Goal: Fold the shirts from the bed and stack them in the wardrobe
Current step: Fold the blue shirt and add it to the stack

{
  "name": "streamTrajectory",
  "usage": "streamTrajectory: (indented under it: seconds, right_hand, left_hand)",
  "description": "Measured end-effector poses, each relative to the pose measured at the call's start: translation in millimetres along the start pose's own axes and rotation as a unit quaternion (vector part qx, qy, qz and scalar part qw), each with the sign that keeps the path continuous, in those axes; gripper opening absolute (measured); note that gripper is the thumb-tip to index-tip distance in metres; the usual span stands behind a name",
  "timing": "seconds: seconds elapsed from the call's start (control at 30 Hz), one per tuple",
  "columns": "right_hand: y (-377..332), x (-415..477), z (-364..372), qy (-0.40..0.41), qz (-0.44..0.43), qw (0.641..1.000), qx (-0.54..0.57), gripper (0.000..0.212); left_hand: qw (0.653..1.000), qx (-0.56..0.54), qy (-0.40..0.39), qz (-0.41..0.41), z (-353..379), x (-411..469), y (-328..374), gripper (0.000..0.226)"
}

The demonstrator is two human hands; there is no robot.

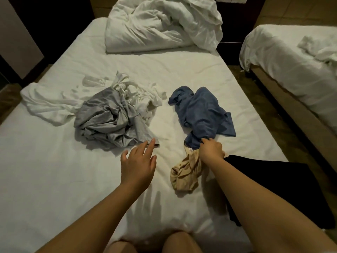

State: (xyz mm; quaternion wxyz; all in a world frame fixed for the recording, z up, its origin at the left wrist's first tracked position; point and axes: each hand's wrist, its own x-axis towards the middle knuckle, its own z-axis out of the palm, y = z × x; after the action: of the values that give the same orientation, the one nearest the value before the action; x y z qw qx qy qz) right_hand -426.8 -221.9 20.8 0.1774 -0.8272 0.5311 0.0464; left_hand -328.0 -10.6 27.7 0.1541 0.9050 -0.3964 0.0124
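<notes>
Fingers (206,141) of right hand (212,148) curled, near end of blue shirt (200,112) pinched. Shirt crumpled on bed (54,170), long axis run straight away from that hand. Left hand (138,161) held spread, nothing gripped, fingertips just short of grey shirt (107,121) hem. Beige garment (187,172) bunched under right wrist. Blue shirt judged next to be drawn near and spread; right hand nearer.

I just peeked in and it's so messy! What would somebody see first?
Two crumpled shirts lie in the middle of the bed. The right hand grips the near end of the blue shirt, and the open left hand is by the edge of the grey shirt to its left. A rumpled white duvet is heaped at the far end.
</notes>
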Motion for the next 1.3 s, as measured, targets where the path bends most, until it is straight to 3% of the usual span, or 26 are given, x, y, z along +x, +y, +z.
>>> streamTrajectory:
  seconds: [0.13,0.23,0.37,0.5,0.57,0.67,0.8,0.9,0.97,1.03,1.1,1.2,1.3]
  right_hand:
    - [0.8,2.2,-1.5,0.08,-0.027,0.995,0.048,0.036]
    - [-0.6,-3.5,-12.7,0.103,-0.063,0.981,0.15,0.038]
    - [-41.7,-52.1,-54.5,0.18,-0.17,0.905,0.346,0.031]
    - [-77.5,-125.2,-68.8,0.176,-0.331,0.851,0.369,0.027]
    - [-80.9,-145.0,-68.0,0.16,-0.33,0.843,0.394,0.024]
    - [-77.9,-159.0,-70.5,0.175,-0.317,0.83,0.424,0.02]
    - [-70.2,-165.2,-76.9,0.129,-0.317,0.826,0.447,0.042]
    - [-65.6,-165.9,-78.8,0.056,-0.342,0.859,0.377,0.057]
    - [-62.0,-162.5,-72.8,0.039,-0.348,0.888,0.299,0.043]
    - [-57.9,-160.5,-70.8,0.032,-0.316,0.916,0.244,0.013]
    - [-55.2,-161.2,-76.7,0.014,-0.278,0.933,0.226,0.011]
    - [-59.3,-168.2,-101.7,0.043,-0.263,0.925,0.272,0.018]
    - [-68.7,-183.5,-134.7,0.054,-0.306,0.893,0.327,0.018]
  left_hand:
    - [1.0,-0.013,-0.005,0.011,5.3,-2.3,3.8,0.054]
    - [0.999,-0.019,0.013,0.024,-0.5,-6.9,8.6,0.052]
    - [0.995,-0.066,0.053,0.05,-26.1,-8.2,16.1,0.058]
    - [0.964,-0.251,0.064,0.053,-67.7,-4.9,36.3,0.059]
    - [0.941,-0.331,0.068,0.027,-86.7,-5.4,44.1,0.049]
    - [0.945,-0.324,0.043,-0.002,-106.0,-9.8,43.8,0.016]
    - [0.948,-0.316,0.033,0.008,-119.2,-18.8,41.3,0.015]
    - [0.933,-0.353,0.074,0.008,-132.8,-23.0,44.5,0.018]
    - [0.921,-0.377,0.097,0.014,-145.5,-25.3,46.0,0.021]
    - [0.914,-0.385,0.12,0.028,-160.6,-27.5,45.1,0.023]
    - [0.918,-0.365,0.148,0.04,-175.7,-29.6,39.2,0.022]
    - [0.923,-0.334,0.188,-0.005,-192.4,-30.1,16.8,0.024]
    - [0.927,-0.302,0.208,-0.075,-201.0,-29.5,-14.1,0.026]
